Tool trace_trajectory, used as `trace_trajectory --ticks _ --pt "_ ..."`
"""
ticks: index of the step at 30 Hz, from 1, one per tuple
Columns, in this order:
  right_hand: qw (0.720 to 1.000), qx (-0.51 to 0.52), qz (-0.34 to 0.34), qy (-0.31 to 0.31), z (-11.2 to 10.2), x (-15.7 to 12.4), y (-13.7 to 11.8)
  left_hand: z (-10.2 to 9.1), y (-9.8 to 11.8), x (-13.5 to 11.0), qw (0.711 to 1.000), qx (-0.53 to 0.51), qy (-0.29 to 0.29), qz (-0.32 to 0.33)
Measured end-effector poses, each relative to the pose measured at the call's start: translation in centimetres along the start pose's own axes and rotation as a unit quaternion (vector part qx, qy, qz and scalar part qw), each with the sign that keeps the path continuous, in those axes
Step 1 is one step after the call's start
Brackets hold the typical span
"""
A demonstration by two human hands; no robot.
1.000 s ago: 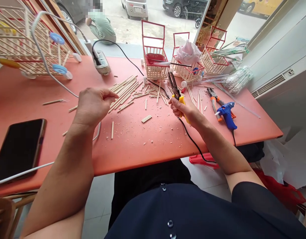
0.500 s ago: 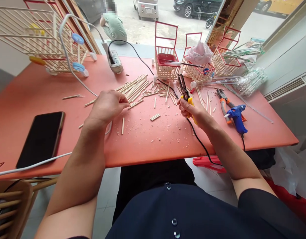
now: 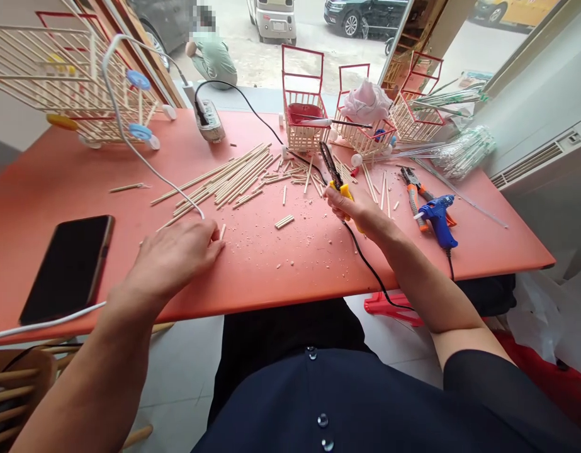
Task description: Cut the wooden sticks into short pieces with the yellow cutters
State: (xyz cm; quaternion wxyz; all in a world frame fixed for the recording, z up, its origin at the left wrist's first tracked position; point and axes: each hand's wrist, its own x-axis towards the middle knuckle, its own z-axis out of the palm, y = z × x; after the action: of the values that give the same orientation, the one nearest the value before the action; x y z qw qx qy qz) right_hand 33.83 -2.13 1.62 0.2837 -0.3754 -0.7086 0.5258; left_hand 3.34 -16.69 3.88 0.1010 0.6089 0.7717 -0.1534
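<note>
My left hand (image 3: 177, 251) is low over the left of the table, palm down and fingers closed at a short wooden stick (image 3: 223, 231). The stick's upper end shows past the fingertips; the rest is hidden by the thumb. My right hand (image 3: 351, 207) is wrapped around the yellow handles of wire strippers (image 3: 328, 163), dark jaws pointing up and away. Between the hands lies a small group of short cut sticks (image 3: 284, 221). Beyond them is a pile of longer wooden sticks (image 3: 238, 176).
A phone (image 3: 66, 270) and a white cable (image 3: 151, 163) are at left. Stick-built carts (image 3: 306, 135) stand at the back. Pliers (image 3: 413, 195) and a blue glue gun (image 3: 441, 220) lie at right. A black cord (image 3: 366, 258) passes under my right hand.
My left hand has moved from the long sticks down and left to the short stick, closing on it. My right hand keeps the wire strippers. The whole view has shifted slightly.
</note>
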Motion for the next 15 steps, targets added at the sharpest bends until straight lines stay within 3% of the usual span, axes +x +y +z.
trace_trajectory --ticks 6,9,12,15 --pt "1.000 -0.027 -0.015 0.000 0.5 -0.1 -0.1 -0.1 0.7 0.1 1.000 0.006 0.004 -0.003" --pt "1.000 -0.022 -0.014 -0.001 0.6 -0.2 -0.2 -0.7 1.3 0.4 0.998 -0.033 0.043 -0.011" --pt "1.000 -0.021 -0.017 -0.003 0.6 -0.1 0.0 -1.6 2.5 2.0 0.984 -0.134 0.106 0.048" --pt "0.999 -0.038 -0.013 0.000 0.5 0.2 0.4 -2.4 4.4 4.3 0.967 -0.211 0.096 0.103"
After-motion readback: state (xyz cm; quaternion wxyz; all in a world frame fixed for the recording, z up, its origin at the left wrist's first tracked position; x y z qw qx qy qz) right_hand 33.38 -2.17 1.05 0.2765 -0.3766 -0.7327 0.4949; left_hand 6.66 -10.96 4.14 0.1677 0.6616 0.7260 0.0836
